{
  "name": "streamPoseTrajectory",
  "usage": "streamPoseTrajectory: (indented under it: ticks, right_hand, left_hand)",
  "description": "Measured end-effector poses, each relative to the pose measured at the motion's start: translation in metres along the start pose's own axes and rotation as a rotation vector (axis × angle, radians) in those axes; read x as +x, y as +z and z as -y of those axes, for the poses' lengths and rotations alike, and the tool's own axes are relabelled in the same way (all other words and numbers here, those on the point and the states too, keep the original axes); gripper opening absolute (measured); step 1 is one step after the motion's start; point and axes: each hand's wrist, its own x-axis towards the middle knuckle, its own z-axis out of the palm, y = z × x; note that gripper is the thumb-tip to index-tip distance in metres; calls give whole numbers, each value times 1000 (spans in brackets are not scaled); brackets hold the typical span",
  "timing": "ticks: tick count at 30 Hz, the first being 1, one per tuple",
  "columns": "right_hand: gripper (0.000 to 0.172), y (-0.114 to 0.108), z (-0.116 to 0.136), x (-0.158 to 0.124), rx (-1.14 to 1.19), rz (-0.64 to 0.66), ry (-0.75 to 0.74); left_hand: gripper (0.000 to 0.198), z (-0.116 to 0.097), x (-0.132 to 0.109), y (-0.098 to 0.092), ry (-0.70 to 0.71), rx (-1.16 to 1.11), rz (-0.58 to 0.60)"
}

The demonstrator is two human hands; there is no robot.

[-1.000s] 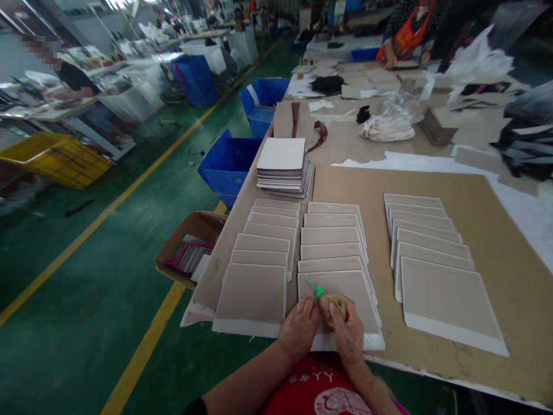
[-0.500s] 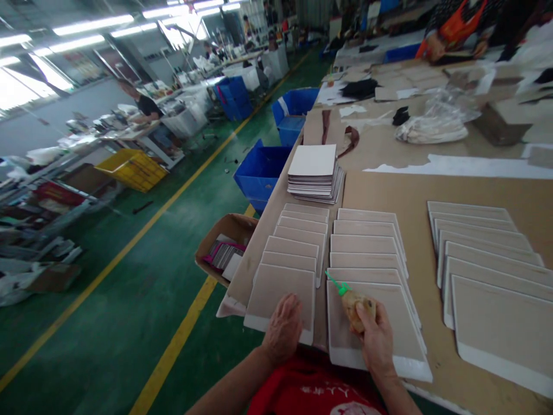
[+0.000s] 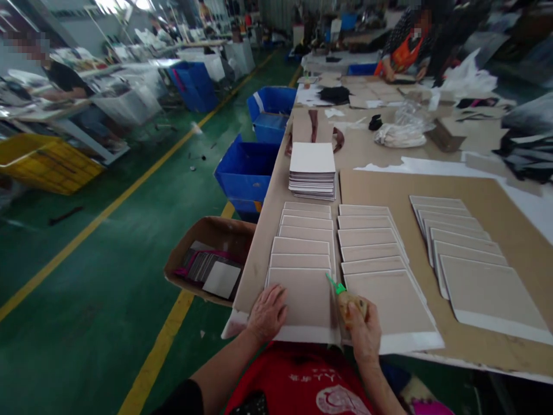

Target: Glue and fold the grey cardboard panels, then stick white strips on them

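My left hand (image 3: 268, 313) rests with its fingers spread at the left edge of the front panel (image 3: 306, 300) in the left row of overlapping beige panels. Wrapped round a stained glue bottle (image 3: 349, 306) is my right hand (image 3: 365, 331). The bottle's green nozzle points up and left, at the right edge of that same panel. Beside it, the front panel of the middle row (image 3: 397, 305) lies flat, with a white strip along its near edge. Whether the nozzle touches the panel, I cannot tell.
A stack of boards (image 3: 311, 167) stands behind the left row. Another fanned row (image 3: 488, 288) lies to the right. Left of the table are a cardboard box (image 3: 177, 253) and blue bins (image 3: 246, 173). A person in an orange apron (image 3: 406, 55) is at the far end.
The view has turned right. My left hand has moved left across the front panel to its edge. My right hand has brought the bottle from over the middle row to the left row's right edge.
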Motion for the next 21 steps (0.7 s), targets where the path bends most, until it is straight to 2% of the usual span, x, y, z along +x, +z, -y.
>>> streamPoseTrajectory:
  ticks: [4,11,16,21]
  right_hand:
    - [60,6,-1,-7,-50,-44,11]
    - [65,15,10,-10,-106,-71,55]
    - [65,22,16,-19,-143,-67,61]
    - [61,36,10,-35,-156,-29,-7]
  left_hand:
    - [46,9,3,-7,55,-43,11]
    - [49,38,5,-17,253,-100,62]
    - [47,40,3,-13,259,-101,56]
    - [45,39,2,-13,253,-91,46]
